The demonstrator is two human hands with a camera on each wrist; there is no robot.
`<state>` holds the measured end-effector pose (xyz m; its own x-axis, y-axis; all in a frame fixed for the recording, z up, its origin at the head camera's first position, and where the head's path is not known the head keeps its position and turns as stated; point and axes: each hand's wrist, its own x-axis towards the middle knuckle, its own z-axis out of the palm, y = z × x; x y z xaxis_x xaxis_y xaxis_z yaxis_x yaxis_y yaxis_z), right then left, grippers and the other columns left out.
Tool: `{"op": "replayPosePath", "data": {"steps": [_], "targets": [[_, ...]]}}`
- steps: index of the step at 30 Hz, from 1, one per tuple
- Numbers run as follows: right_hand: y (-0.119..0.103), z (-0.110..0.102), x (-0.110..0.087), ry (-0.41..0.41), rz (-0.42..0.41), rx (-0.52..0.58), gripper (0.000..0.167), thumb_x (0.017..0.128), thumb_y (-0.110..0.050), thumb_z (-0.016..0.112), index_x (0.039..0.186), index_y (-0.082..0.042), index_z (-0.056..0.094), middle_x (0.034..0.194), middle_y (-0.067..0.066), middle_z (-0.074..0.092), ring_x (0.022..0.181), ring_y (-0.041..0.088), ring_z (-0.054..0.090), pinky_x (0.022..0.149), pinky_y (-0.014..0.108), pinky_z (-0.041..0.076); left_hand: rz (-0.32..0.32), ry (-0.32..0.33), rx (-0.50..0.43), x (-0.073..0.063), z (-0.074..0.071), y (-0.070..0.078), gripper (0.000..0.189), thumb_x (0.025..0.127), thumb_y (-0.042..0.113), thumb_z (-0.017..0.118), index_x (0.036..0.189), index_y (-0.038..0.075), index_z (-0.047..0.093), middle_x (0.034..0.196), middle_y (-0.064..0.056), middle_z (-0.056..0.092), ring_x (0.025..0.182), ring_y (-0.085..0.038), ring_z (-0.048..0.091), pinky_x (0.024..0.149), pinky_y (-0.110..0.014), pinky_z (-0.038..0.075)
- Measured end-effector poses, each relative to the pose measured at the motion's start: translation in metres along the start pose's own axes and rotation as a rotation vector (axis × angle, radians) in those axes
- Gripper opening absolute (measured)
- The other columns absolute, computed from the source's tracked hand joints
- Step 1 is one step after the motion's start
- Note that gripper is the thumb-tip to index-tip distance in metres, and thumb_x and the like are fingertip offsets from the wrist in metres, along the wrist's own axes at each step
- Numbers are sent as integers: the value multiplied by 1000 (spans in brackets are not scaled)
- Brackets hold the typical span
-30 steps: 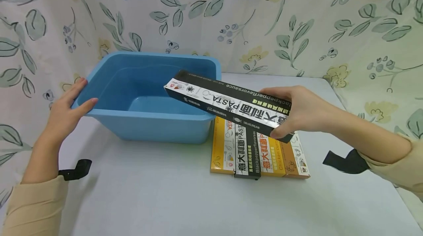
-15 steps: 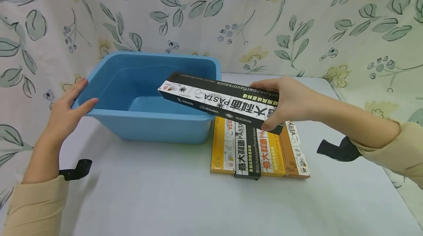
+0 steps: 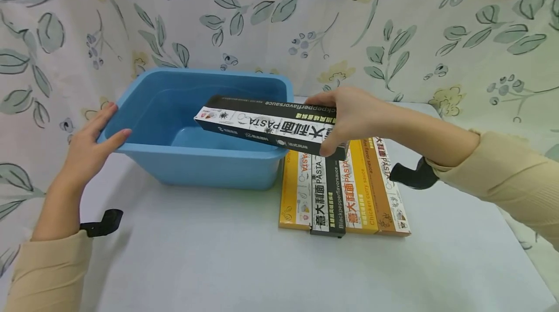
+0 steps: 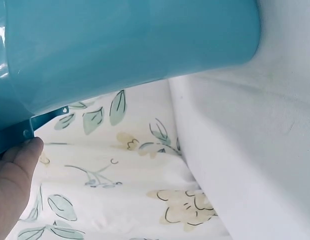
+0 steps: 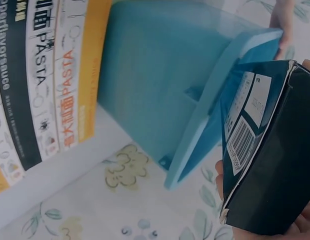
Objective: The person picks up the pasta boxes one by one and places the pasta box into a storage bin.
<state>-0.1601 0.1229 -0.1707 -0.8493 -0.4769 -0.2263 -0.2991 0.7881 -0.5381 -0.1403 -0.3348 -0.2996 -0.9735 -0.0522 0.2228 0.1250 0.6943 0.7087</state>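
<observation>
The left hand is laid, thumb spread, on the left rim of the blue bin near the back-left of the tabletop, probably for steadying; whether the rim is pinched cannot be told. Over the right rim, the black pasta box is held diagonally, room being left leftward between the bin's edges. Its right end, above the row of flat boxes, is pinched by the right hand, presumably clear of the rim.

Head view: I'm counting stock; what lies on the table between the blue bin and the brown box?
Side by side in the head view: a yellow box, a black box and a second yellow box.
</observation>
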Motion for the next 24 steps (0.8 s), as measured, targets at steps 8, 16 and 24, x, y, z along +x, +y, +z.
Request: {"op": "replayPosePath", "data": {"steps": [8,16,24], "targets": [[-12,1,21,-37,-12,77,88,61,-7,86,141,-7,49,118,8,64,99,26,60,88,38,52,3,-5,-5,0,-1,0,71,98,33,50,157,14,15,162,-9,7,145,-43,3,103,-75,6],[-19,1,29,-49,-9,88,83,61,-1,83,138,-6,52,117,7,64,100,25,60,88,36,52,2,-1,-7,1,-1,-1,71,98,33,50,157,15,15,162,-7,7,145,-42,3,103,-75,7],[-26,0,35,-69,14,64,82,60,0,81,136,-5,53,116,7,65,100,24,61,88,35,52,-11,-3,2,2,-1,-2,71,98,35,50,157,17,15,162,-7,7,145,-42,3,101,-76,7]]}}
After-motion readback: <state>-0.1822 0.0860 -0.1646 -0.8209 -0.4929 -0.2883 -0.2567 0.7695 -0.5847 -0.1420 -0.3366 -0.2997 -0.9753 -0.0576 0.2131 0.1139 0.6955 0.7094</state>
